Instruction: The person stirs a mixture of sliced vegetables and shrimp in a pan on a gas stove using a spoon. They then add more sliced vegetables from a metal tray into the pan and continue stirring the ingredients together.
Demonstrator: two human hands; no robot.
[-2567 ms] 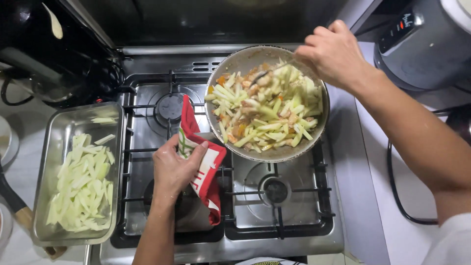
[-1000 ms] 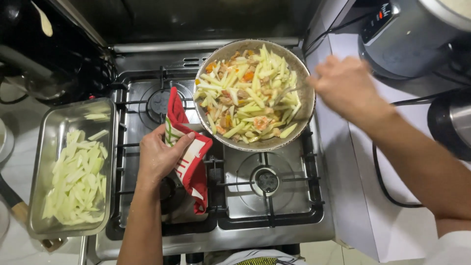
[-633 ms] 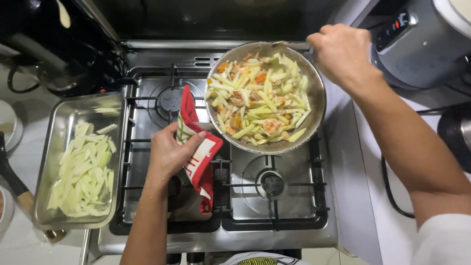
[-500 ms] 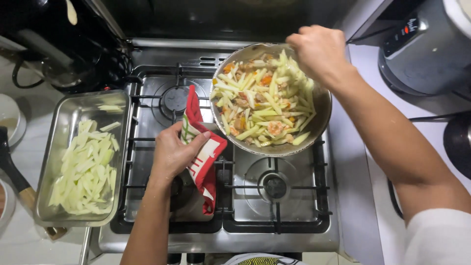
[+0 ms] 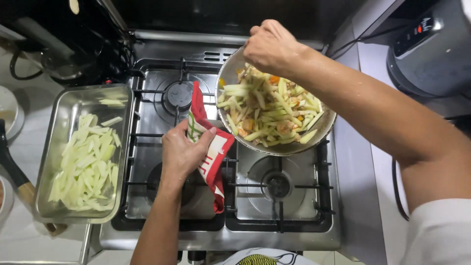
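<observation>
The left hand (image 5: pixel 184 152) is clamping a red-and-white cloth (image 5: pixel 211 157) around the round metal pan's (image 5: pixel 279 147) hot handle, steadying it; the right hand (image 5: pixel 270 46), fingers closed on something hidden, is working over the far rim.

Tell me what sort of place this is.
Most likely a home kitchen. A four-burner gas stove carries a pan of stir-fried vegetable strips, a metal tray of cut pale strips sits beside it, and a countertop appliance stands to the right.
</observation>
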